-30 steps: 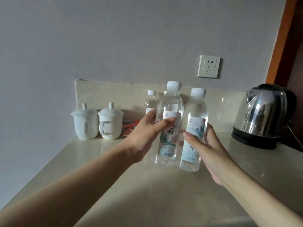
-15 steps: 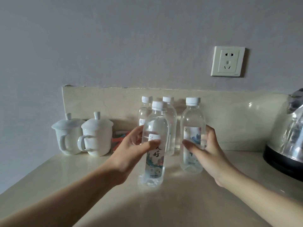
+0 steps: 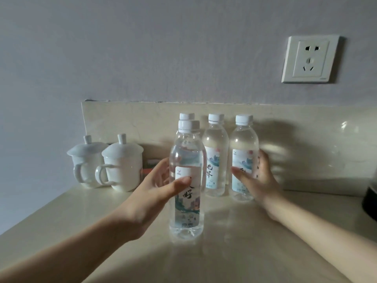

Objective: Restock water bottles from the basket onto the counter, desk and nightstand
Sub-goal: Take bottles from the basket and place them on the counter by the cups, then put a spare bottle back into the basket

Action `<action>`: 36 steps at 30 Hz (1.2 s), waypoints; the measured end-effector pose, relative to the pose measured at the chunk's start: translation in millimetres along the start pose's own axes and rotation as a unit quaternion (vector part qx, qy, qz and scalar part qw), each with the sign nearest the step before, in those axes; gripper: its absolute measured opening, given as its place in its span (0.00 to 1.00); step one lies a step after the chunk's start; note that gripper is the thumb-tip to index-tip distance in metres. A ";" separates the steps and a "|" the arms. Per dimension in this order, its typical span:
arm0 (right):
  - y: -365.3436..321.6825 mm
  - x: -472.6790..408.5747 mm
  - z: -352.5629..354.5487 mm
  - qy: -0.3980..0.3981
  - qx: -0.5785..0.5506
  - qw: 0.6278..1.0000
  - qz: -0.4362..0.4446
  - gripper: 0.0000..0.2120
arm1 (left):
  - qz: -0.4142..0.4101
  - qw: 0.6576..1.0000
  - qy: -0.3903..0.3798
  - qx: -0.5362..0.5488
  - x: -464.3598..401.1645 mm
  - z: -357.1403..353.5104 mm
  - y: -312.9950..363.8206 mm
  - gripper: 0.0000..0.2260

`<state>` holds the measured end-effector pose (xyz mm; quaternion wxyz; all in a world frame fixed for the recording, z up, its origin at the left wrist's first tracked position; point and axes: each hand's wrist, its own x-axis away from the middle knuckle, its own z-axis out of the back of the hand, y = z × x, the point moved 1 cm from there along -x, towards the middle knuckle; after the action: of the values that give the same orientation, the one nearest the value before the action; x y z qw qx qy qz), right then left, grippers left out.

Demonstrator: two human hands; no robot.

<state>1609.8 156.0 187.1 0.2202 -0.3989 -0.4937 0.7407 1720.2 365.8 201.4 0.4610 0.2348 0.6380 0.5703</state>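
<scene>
Versus half a second ago the view sits closer and lower: bottles fill more of the picture, the wall socket has slid up to the right, and the kettle is now just a dark sliver cut off at the right edge. The right-hand bottle has gone further back, now in line with the back row by the backsplash. Left hand still grips the near bottle, thumb across the label front, fingers curled behind; the bottle stands upright on the counter, nearer than the others. Right hand wraps the right-hand bottle, thumb on the front, fingers round the far side. All bottles are clear with white caps, water inside, pale labels with black characters and a teal print. Middle back bottle stands free, just left of the held one. A fourth bottle is almost fully hidden behind the near one, only its cap showing. Two lidded white cups at far left; something red-orange behind them, too hidden to identify.
</scene>
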 end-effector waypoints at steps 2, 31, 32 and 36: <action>3.7 -8.2 1.5 0.013 0.056 0.998 0.032 0.41 | 0.005 1.000 -0.012 -0.011 1.9 -0.4 1.3 0.36; -156.8 233.5 -181.1 -0.217 -0.154 0.956 0.126 0.18 | -0.037 0.982 0.184 -0.013 234.2 112.0 71.4 0.15; -164.9 254.7 -199.6 -0.247 -0.165 0.947 0.120 0.20 | -0.038 0.980 0.196 -0.015 254.8 123.8 74.8 0.15; -174.5 323.9 -267.1 -0.310 -0.191 0.929 0.068 0.22 | -0.035 0.972 0.232 -0.008 333.5 169.7 80.6 0.10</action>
<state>1624.5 610.1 172.5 -0.0745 -0.2164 -0.6413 0.7323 1692.3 747.2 183.5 0.3222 0.0698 0.7308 0.5978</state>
